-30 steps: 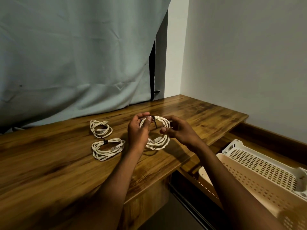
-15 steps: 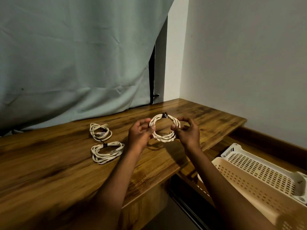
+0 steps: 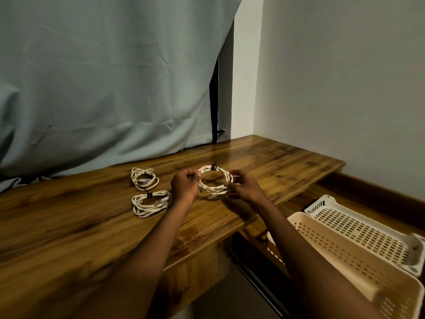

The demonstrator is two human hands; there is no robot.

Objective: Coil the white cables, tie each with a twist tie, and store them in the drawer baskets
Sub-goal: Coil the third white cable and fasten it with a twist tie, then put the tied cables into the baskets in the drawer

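Observation:
Both my hands hold one coiled white cable (image 3: 212, 190) just above the wooden desk (image 3: 69, 226). My left hand (image 3: 185, 186) grips its left side and my right hand (image 3: 243, 186) pinches its right side. A dark twist tie (image 3: 214, 166) sticks up from the top of this coil. Two more coiled white cables lie on the desk to the left, the farther coil (image 3: 144, 178) and the nearer coil (image 3: 150, 203), each bound with a dark tie.
An open drawer at the lower right holds a cream perforated basket (image 3: 345, 254) and a white perforated basket (image 3: 358, 229) behind it. A grey curtain (image 3: 103, 88) hangs behind the desk. A plain wall stands at the right.
The coil was raised from a tilted position near the desk into an upright ring between my hands. My hands have shifted to its two sides, with the tie at the top.

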